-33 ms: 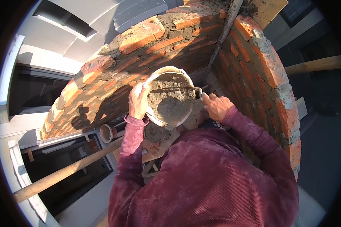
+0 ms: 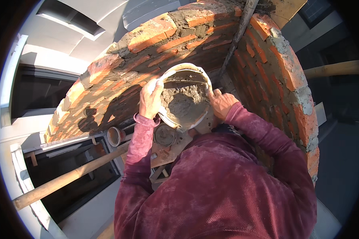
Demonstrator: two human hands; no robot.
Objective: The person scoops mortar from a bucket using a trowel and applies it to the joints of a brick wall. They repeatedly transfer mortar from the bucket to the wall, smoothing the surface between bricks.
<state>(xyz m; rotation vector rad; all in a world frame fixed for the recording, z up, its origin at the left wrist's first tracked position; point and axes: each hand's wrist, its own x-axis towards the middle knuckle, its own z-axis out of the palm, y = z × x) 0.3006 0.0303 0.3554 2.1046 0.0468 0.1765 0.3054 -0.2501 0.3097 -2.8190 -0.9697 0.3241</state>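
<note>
The bucket (image 2: pixel 188 66) of mortar (image 2: pixel 183 104) has tilted more, and the right hand (image 2: pixel 223 104) has come onto its right rim, so it is now held from both sides. The left hand's grip (image 2: pixel 149 101) is closed on the left rim; the right's is curled at the rim, though whether it also holds the trowel (image 2: pixel 185 82) across the bucket cannot be told. The brick wall (image 2: pixel 155 34) blocks the space beyond the bucket, while a bamboo pole (image 2: pixel 79 171) and pail (image 2: pixel 114 136) lie to its lower left.

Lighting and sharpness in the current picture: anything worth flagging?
Head view: strong sun on the left brick wall, with a dark shadow cast across it; head view: right brick wall mostly shaded inside; head view: fisheye black at both sides; head view: left hand, right hand without obvious blur.
</note>
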